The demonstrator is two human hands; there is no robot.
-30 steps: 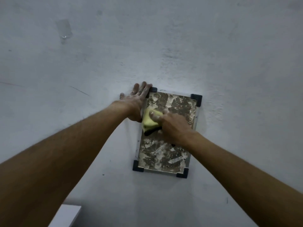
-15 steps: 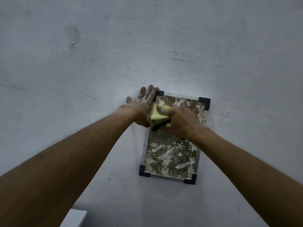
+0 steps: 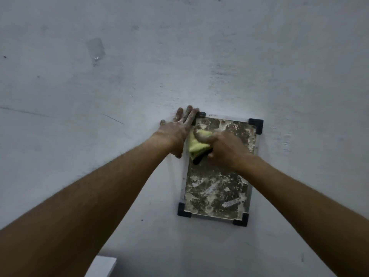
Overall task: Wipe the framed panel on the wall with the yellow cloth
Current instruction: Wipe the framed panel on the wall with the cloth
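Framed panel (image 3: 217,196): mounted on the wall (image 3: 119,80), right of centre, face blotched with pale residue.
Yellow cloth (image 3: 197,144): bunched at the panel's upper left, fingers of the right hand (image 3: 225,149) curled round it.
Left hand (image 3: 175,132): flat, fingers straight, bracing the wall and the top-left corner cap (image 3: 201,114).
Risks: if the bracing slips, hard rubbing could unseat the panel; the bunched cloth may smear the residue.
Around: tape patch (image 3: 95,48), upper left; white edge (image 3: 101,266) below, possibly a shelf.
Obstruction: the left hand covers the frame's upper left edge.
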